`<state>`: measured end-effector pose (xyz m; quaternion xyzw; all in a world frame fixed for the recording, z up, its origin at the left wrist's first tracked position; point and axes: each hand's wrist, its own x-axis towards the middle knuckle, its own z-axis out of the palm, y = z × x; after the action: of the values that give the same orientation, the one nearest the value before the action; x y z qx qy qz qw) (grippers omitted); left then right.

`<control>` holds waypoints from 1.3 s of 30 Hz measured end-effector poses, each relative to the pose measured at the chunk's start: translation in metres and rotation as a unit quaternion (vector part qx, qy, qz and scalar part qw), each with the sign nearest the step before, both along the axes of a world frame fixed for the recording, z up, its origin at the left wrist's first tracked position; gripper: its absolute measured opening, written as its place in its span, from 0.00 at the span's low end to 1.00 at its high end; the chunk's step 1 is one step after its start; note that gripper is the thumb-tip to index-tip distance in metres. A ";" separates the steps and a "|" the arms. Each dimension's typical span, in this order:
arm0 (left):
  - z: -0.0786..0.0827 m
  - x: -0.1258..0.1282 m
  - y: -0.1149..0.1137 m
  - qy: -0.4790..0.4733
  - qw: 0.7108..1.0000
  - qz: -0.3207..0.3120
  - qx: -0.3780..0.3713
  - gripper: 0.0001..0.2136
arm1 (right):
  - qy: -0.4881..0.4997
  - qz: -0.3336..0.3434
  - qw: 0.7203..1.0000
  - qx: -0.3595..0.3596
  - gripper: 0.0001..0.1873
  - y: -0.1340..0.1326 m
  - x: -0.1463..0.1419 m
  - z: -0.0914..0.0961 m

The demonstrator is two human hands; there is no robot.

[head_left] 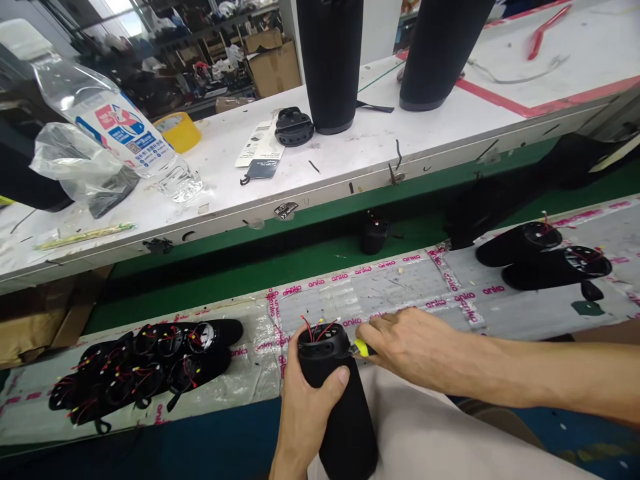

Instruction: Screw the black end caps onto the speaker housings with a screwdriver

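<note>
A black cylindrical speaker body stands tilted against my lap, with red wires and small white and yellow plugs rising from its open top. My left hand wraps around it just below the rim, thumb across the front. Closed in my right hand is a small hand tool with a yellow and black handle. Its metal tip meets the right side of the rim; my fingers hide most of it, so its exact kind is unclear.
Several wired speaker bodies lie on the taped lower bench at left, two more at right. The white upper table carries a water bottle, yellow tape roll, a black ribbed part and upright black cylinders.
</note>
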<state>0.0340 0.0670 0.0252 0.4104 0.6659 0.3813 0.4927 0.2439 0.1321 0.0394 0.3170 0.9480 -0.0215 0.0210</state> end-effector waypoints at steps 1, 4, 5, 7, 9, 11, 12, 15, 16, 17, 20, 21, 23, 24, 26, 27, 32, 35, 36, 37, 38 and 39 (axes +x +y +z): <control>0.000 0.000 0.000 0.000 1.000 0.000 0.001 0.37 | -0.003 0.000 1.000 0.005 0.05 0.000 0.000 0.000; -0.001 0.002 -0.001 -0.007 1.000 0.010 0.002 0.38 | -0.022 0.010 1.000 0.003 0.03 0.000 -0.001 0.003; -0.001 0.002 -0.002 -0.010 1.000 0.014 0.002 0.38 | -0.029 0.010 1.000 -0.002 0.03 0.000 -0.002 0.005; -0.001 0.003 -0.002 -0.010 1.000 0.021 0.003 0.38 | -0.041 0.008 0.999 -0.015 0.02 0.000 -0.003 0.007; -0.001 0.003 -0.003 -0.009 1.000 0.025 0.008 0.38 | -0.046 0.001 0.999 -0.020 0.02 -0.001 -0.004 0.008; -0.002 0.003 -0.004 -0.008 1.000 0.026 0.009 0.38 | -0.046 -0.005 0.999 -0.024 0.01 -0.002 -0.005 0.009; -0.002 0.003 -0.005 -0.009 1.000 0.024 0.009 0.38 | -0.046 -0.008 0.999 -0.028 0.01 -0.002 -0.005 0.009; -0.001 0.004 -0.006 0.000 1.000 0.023 0.006 0.37 | -0.058 -0.013 0.997 -0.040 0.01 -0.003 -0.006 0.008; 0.000 0.005 -0.006 0.008 1.000 0.024 0.004 0.37 | -0.064 -0.014 0.997 -0.041 0.02 -0.003 -0.006 0.008; 0.001 0.006 -0.006 0.019 0.999 0.027 0.001 0.37 | -0.068 -0.014 0.997 -0.041 0.03 -0.003 -0.006 0.008; 0.004 0.007 -0.007 0.047 0.998 0.029 -0.012 0.36 | -0.067 0.003 0.997 -0.036 0.06 -0.003 -0.005 0.007; 0.004 0.007 -0.008 0.053 0.998 0.027 -0.014 0.35 | -0.064 0.009 0.997 -0.034 0.07 -0.002 -0.004 0.006; 0.002 0.006 -0.008 0.064 0.998 0.024 -0.015 0.35 | -0.063 0.013 0.997 -0.035 0.10 -0.001 -0.003 0.004; 0.001 0.006 -0.009 0.072 0.997 0.023 -0.016 0.35 | -0.063 0.013 0.997 -0.037 0.11 -0.001 -0.003 0.003; -0.001 0.005 -0.009 0.086 0.996 0.015 -0.021 0.36 | -0.061 0.026 0.996 -0.051 0.12 0.001 -0.002 0.003; -0.001 0.005 -0.010 0.089 0.996 0.013 -0.023 0.36 | -0.059 0.035 0.996 -0.059 0.13 0.002 -0.002 0.003; 0.001 0.009 -0.008 0.092 0.995 0.020 -0.025 0.35 | -0.070 0.049 0.994 -0.070 0.14 0.003 -0.006 0.007; -0.005 0.007 -0.007 0.065 0.997 0.028 -0.013 0.36 | -0.056 0.048 0.995 -0.071 0.09 0.007 -0.010 0.006; -0.009 0.006 -0.007 0.037 0.999 0.034 -0.007 0.36 | -0.035 0.053 0.995 -0.076 0.05 0.009 -0.010 0.005; -0.014 0.004 -0.007 0.003 0.999 0.039 -0.002 0.37 | -0.008 0.053 0.995 -0.086 0.04 0.011 -0.010 0.003; -0.018 0.002 -0.008 -0.031 0.999 0.044 0.001 0.38 | 0.021 0.048 0.993 -0.103 0.08 0.014 -0.009 0.002; -0.023 0.000 -0.009 -0.058 0.997 0.049 0.004 0.39 | 0.048 0.036 0.990 -0.125 0.12 0.016 -0.008 0.002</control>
<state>0.0339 0.0577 0.0023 0.3565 0.6537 0.4313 0.5095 0.2362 0.1482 0.0412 0.2763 0.9485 -0.1540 0.0153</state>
